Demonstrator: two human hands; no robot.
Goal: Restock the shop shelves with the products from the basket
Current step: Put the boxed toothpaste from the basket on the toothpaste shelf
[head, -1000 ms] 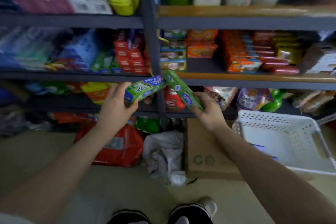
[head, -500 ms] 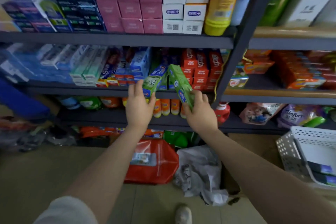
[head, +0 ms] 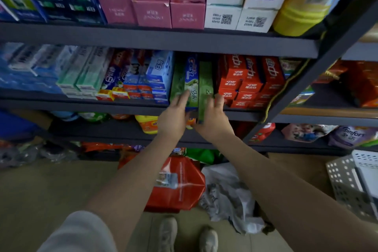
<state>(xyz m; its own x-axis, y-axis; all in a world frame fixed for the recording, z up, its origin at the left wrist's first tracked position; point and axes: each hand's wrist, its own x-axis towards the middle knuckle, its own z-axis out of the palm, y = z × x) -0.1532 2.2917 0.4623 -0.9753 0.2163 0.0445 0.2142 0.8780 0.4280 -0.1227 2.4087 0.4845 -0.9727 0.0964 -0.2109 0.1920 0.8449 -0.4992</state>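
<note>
Hands (head: 194, 117) spread, straight fingers pressing two green toothpaste boxes (head: 192, 86) on shelf (head: 81, 106)

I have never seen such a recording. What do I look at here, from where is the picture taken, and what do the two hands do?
There is no machine: a person wears a camera on the head, which looks forward and down, so you see the person's own arms and shoes. The person stands before a shop shelf. The left hand and the right hand each touch a green toothpaste box: the left green box and the right green box stand side by side on the middle shelf, between blue boxes and red boxes. The fingers look fairly straight, as if pushing the boxes in. The white basket stands on the floor at the right.
</note>
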